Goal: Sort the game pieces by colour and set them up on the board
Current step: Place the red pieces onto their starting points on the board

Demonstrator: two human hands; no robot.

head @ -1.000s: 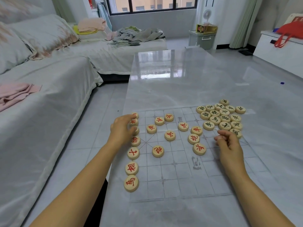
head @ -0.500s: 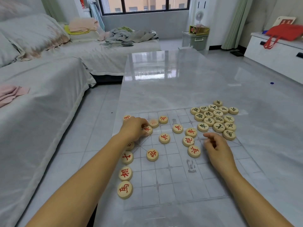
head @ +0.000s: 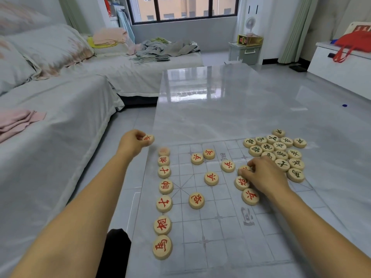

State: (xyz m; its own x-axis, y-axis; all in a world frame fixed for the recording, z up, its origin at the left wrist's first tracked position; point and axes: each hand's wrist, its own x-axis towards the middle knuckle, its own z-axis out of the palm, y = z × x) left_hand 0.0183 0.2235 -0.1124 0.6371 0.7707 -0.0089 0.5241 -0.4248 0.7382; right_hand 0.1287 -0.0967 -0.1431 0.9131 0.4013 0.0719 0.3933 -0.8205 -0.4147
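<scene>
Red pieces [head: 164, 203] line the board's [head: 220, 227] left edge, black pieces [head: 279, 146] cluster far right, the left hand [head: 132, 142] pinches a lifted red piece [head: 148, 139] beyond the far-left corner, and the right hand [head: 265, 175] grips a mid-board red piece [head: 244, 169].

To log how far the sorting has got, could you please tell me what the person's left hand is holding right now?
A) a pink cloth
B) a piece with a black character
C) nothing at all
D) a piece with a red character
D: the left hand grips a round wooden piece whose character is red, at the table's left edge, past the far end of the column of red pieces.
</scene>
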